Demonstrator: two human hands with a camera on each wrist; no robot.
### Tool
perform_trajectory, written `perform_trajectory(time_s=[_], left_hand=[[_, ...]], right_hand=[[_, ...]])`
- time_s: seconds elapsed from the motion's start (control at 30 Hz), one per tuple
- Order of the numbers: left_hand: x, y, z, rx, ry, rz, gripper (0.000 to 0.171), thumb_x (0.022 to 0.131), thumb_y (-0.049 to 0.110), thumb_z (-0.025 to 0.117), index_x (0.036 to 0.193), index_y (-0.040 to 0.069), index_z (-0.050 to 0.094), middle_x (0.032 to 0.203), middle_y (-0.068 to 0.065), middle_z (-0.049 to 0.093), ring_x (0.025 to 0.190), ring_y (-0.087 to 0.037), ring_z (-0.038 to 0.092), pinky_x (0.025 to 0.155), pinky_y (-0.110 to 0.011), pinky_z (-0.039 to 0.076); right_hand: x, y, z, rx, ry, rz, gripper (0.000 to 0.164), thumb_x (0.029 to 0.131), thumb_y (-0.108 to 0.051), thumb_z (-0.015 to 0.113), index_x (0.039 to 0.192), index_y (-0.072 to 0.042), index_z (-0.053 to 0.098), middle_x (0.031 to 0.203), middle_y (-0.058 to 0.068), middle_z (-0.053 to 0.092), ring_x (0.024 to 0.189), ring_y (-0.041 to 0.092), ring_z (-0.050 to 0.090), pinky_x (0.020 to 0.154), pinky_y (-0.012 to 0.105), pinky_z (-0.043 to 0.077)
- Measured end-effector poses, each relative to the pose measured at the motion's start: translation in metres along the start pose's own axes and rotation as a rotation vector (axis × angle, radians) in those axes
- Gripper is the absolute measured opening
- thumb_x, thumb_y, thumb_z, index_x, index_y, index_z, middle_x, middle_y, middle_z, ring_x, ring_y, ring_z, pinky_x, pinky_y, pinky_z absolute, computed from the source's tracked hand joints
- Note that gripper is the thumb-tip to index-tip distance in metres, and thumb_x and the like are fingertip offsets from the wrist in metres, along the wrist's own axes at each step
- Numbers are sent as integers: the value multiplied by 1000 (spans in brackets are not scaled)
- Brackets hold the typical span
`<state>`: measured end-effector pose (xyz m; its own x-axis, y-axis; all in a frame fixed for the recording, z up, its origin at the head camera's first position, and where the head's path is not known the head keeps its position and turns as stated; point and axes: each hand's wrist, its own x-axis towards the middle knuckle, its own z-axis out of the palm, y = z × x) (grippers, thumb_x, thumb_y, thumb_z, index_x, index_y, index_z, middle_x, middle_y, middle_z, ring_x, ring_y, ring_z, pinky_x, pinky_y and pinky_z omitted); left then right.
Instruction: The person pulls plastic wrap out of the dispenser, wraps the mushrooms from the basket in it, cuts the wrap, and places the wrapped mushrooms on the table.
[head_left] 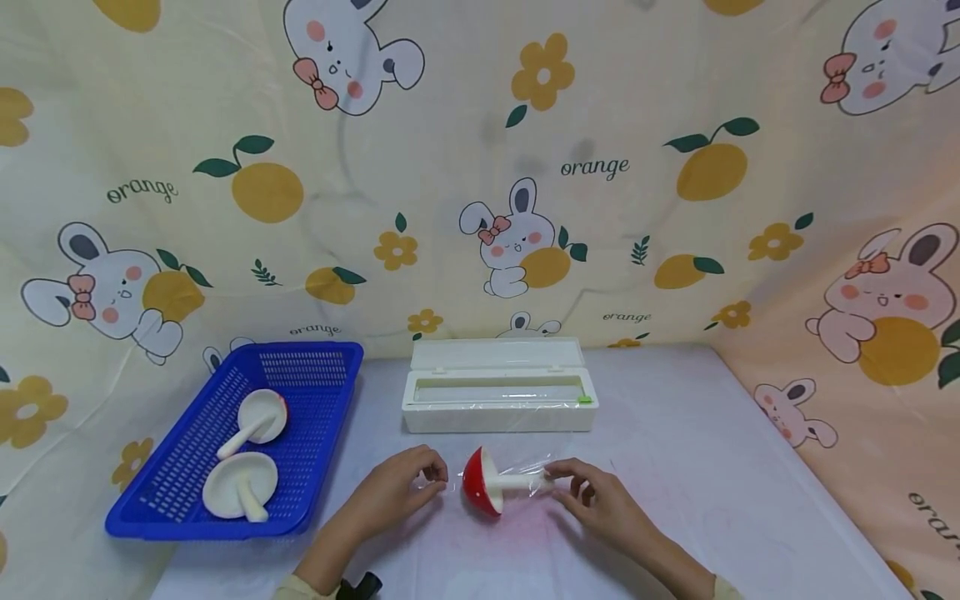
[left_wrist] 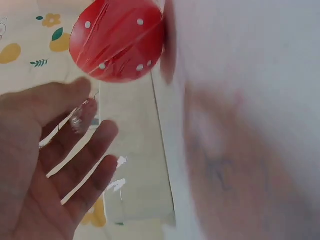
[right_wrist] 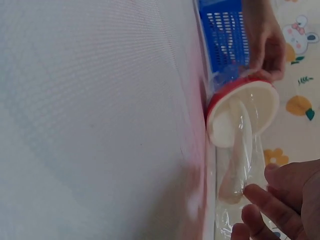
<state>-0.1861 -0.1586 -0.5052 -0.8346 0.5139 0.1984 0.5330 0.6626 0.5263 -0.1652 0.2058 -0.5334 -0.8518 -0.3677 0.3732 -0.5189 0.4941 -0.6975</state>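
Note:
A toy mushroom [head_left: 478, 483] with a red, white-dotted cap and pale stem lies on its side, cap to the left. Clear plastic wrap [right_wrist: 256, 150] covers it, glinting along the stem. My left hand [head_left: 408, 486] is just left of the cap; in the left wrist view, a crumpled bit of wrap [left_wrist: 76, 121] is pinched between thumb and forefinger, while the other fingers spread loosely. At the stem's end, my right hand [head_left: 603, 504] touches the wrapped tip with its forefinger, thumb held apart.
Behind the mushroom stands a white wrap dispenser box [head_left: 498, 417] with its lid raised and a green slider. On the left, a blue basket [head_left: 315, 433] holds two more mushrooms [head_left: 240, 485]. A patterned cloth [head_left: 442, 150] hangs behind the white-covered table [head_left: 675, 467].

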Motion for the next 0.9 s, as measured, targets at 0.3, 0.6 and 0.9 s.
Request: perform_trajectory(time_s=[0.3,0.6,0.9], left_hand=[[25,11,15,17,179,20,20,94,12,84,105,20,70,108,6,65,100,-21,68,87,-33,59],[41,11,29,7,203,-38,22,94,13,85,109,21,72,115,5,65,108,-19,64,94,-38,59],[48,10,35,122,316,17,35,88,14,92,107,20,63,107,7,63,104,-14,58,92,-34,54]], right_hand=[[4,3,0,21,-23,-22,33,94,-3,82,126,-9,73,112,3,78,77,3,58,62,23,55],[8,10,2,25,-47,-17,32,93,-2,82,124,-6,73,106,1,79,77,1,57,62,23,54],[18,20,3,31,-71,-9,26,94,0,80,120,-3,74,98,0,77,78,3,60,66,24,56]])
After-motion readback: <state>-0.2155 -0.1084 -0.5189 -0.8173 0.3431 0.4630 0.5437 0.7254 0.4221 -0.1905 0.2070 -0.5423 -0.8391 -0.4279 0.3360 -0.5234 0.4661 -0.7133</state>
